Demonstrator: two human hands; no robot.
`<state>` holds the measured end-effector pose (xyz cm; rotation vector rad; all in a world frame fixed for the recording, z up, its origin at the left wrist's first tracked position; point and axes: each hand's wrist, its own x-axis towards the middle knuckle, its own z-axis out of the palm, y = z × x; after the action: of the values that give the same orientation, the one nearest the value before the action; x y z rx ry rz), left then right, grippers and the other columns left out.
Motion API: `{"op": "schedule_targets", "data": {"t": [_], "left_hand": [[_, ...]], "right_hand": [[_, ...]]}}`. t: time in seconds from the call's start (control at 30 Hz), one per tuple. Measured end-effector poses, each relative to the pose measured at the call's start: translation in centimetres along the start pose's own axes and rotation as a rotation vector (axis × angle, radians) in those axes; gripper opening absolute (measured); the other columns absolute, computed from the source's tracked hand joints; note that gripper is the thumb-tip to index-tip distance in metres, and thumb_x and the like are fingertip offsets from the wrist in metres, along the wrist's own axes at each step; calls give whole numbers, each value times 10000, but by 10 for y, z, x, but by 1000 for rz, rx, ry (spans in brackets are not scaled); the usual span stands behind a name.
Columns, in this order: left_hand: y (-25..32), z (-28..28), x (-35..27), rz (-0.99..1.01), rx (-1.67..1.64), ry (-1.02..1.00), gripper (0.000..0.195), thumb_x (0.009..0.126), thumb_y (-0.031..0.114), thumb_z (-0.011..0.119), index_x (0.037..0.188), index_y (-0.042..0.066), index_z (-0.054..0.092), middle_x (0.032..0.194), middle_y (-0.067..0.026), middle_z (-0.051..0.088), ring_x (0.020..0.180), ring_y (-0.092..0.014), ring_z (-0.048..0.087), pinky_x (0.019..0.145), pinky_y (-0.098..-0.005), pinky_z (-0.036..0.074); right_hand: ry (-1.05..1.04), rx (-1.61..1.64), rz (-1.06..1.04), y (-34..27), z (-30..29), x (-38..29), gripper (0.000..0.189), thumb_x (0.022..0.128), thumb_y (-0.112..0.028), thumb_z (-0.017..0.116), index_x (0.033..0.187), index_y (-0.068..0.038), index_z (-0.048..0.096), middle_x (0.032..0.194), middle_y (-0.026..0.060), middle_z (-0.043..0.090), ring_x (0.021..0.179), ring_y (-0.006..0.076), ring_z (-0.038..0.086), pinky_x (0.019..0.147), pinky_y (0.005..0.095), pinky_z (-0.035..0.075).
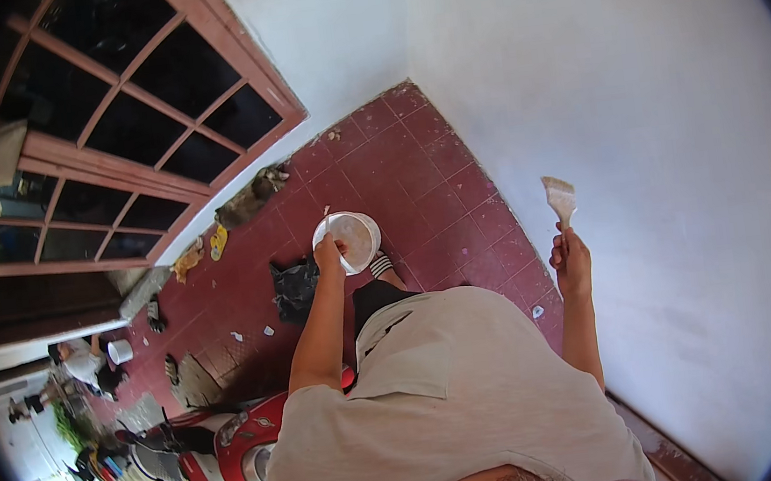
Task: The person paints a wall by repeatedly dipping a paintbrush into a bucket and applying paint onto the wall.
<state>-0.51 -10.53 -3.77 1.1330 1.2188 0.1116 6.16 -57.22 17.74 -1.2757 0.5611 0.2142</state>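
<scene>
My left hand (pixel 328 255) grips the near-left rim of a white plastic bucket (pixel 376 231), held over the floor in front of my body. Pale paint-like residue coats the inside; its depth is hard to judge. A thin pale stick-like piece (pixel 327 220) rises at that hand, and what it belongs to is unclear. On the other side, my right hand (pixel 573 259) holds a flat paintbrush (pixel 561 197) by its handle, bristles up. The brush appears in front of the white wall (pixel 671 210); whether it touches the wall cannot be told.
Dark red floor tiles (pixel 422 187) meet the walls at a corner. A black plastic bag (pixel 295 289) lies left of my sandaled foot (pixel 385 269). A red motor scooter (pixel 243 431) stands at lower left. Beyond are a wood-framed window (pixel 151 89), and a person (pixel 81 364) beside another white bucket (pixel 120 351).
</scene>
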Motion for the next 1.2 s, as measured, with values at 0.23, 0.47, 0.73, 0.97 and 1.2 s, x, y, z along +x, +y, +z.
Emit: {"op": "schedule_targets", "data": {"t": [0.23,0.47,0.73,0.97,1.2], "left_hand": [[-27,-104,53,-112,-113,284,328,906,320,497,825,22,606,704,-87,629,540,-204,631,480,-326,502],[-54,-177,84,-222,-165,418,340,855,330,563,976,15,606,740,-83,636,550,-207,630,486,-346,504],[-76,-225,106,-370,-196,489,336,854,301,542,972,-8,597,748,-98,637,557,-231,641,466,-357,506],[-93,-236,98,-225,-204,583,395,873,302,487,738,-44,619,640,-142,631,486,-215,600,435,-344,460],[-128,-234,51,-198,-310,625,379,897,278,527,904,-101,546,637,-165,607,471,-254,601,379,-363,461]], "right_hand": [[-191,-128,126,18,91,37,304,1001,-267,444,1157,-23,536,786,-15,526,559,59,436,494,217,359],[-225,-190,144,26,176,47,293,1001,-253,440,1155,-13,506,835,18,534,584,78,454,506,227,370],[-311,-130,248,48,231,60,220,970,-215,496,1076,-25,522,735,-6,488,535,77,394,476,228,333],[-282,-344,292,50,260,95,199,914,-222,604,802,-98,496,609,-27,436,448,80,352,424,252,294],[-460,-388,282,33,302,123,240,901,-261,625,784,-119,470,580,-22,428,436,87,362,404,256,294]]}}
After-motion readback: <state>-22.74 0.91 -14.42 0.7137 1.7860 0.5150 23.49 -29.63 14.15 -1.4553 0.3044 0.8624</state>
